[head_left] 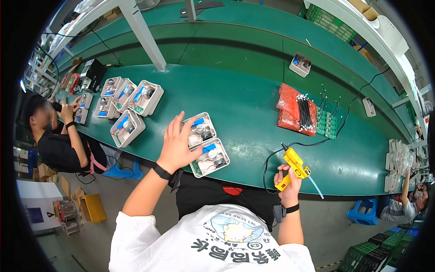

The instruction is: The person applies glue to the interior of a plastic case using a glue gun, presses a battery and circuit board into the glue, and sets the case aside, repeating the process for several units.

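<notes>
My left hand [176,144] lies flat with spread fingers on the near-left side of two white open housings [205,144] that stand stacked side by side at the near edge of the green belt [244,97]. Inside them I see blue parts, round metal parts and wires. My right hand [288,180] grips a yellow glue gun [294,165] just off the belt's near edge, to the right of the housings. Its translucent glue stick [316,187] points down and right, and its black cable [317,143] runs across the belt.
Several more white housings [129,102] lie to the left, near a seated person [54,136] in black. A red bag with wire bundles [297,111] and green circuit boards [327,124] lie to the right. Another housing [300,65] rests farther back. A second person [405,206] sits at far right.
</notes>
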Tool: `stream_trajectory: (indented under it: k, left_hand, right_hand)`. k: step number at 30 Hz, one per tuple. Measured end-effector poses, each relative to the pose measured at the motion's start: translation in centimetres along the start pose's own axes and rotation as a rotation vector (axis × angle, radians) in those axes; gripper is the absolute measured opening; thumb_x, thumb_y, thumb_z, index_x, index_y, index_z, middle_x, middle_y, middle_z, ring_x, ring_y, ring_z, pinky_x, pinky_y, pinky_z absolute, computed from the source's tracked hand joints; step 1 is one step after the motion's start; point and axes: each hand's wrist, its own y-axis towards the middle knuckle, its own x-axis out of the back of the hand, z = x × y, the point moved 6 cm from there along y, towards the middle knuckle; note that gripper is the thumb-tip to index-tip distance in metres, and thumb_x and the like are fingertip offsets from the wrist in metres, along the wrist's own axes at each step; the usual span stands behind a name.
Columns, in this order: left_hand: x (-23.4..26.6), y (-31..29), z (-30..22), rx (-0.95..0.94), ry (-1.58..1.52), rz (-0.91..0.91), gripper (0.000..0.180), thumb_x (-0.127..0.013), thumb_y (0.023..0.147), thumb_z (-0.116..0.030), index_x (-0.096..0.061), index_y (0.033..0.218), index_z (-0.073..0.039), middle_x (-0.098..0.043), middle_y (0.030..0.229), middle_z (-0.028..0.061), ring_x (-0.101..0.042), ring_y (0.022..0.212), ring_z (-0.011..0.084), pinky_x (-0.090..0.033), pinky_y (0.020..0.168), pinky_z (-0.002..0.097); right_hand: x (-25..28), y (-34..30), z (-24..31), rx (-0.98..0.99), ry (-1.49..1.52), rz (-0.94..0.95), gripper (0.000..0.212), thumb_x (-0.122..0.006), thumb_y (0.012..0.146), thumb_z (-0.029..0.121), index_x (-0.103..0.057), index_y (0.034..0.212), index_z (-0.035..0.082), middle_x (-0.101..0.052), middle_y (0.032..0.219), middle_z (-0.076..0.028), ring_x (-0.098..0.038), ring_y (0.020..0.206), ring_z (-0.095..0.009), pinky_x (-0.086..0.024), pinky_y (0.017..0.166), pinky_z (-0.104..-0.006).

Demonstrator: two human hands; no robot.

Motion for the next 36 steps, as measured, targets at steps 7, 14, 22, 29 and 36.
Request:
stream_trajectory:
  k: [7,14,22,29,36]
  left_hand:
    - [-2.5,2.6,0.5,-0.092,-0.323,0.363,0.074,-0.09,0.079,-0.03,-0.066,0.147,-0.013,-0.059,0.157,0.0168,-0.054,0.145,0.0449,-0.05,0.119,0.0512]
    - [-4.6,1.2,-3.3,-0.315,-0.384,0.251,0.065,-0.092,0.078,-0.03,-0.073,0.137,-0.012,-0.058,0.159,0.0202,-0.053,0.146,0.0459,-0.049,0.12,0.0541]
    - [-3.0,-5.7,-5.6,-0.232,-0.279,0.118,0.049,-0.093,0.08,-0.035,-0.076,0.118,-0.011,-0.062,0.152,0.0179,-0.057,0.141,0.0442,-0.048,0.116,0.054]
    - [-5.4,-7.5,-5.4,-0.25,-0.351,0.017,0.041,-0.092,0.079,-0.035,-0.077,0.108,-0.01,-0.065,0.147,0.0169,-0.059,0.136,0.0425,-0.049,0.113,0.0525]
    - [-5.6,-7.5,-8.0,-0.238,-0.539,0.082,0.027,-0.089,0.084,-0.027,-0.077,0.1,-0.008,-0.07,0.138,0.0135,-0.063,0.126,0.0387,-0.053,0.105,0.05]
  right_hand:
    - [-0.2,0.0,0.1,-0.014,-0.012,-0.018,0.023,-0.061,0.111,0.025,-0.062,0.114,0.002,-0.068,0.112,-0.017,-0.056,0.066,-0.016,-0.052,0.058,-0.0339]
    - [-0.3,0.1,0.0,-0.017,-0.016,-0.008,0.024,-0.06,0.112,0.025,-0.062,0.114,0.001,-0.067,0.112,-0.018,-0.056,0.066,-0.017,-0.052,0.059,-0.0345]
    - [-0.3,0.0,0.3,-0.022,-0.015,-0.015,0.024,-0.06,0.112,0.025,-0.062,0.114,0.001,-0.067,0.112,-0.019,-0.056,0.066,-0.017,-0.052,0.06,-0.0347]
    - [-1.0,-0.2,0.4,-0.033,-0.097,0.004,0.023,-0.06,0.111,0.024,-0.062,0.114,0.001,-0.068,0.113,-0.019,-0.058,0.068,-0.018,-0.053,0.062,-0.0351]
    - [-2.9,-2.0,1.1,-0.059,-0.131,0.078,0.022,-0.063,0.108,0.022,-0.065,0.113,0.001,-0.07,0.115,-0.02,-0.064,0.073,-0.021,-0.054,0.066,-0.0353]
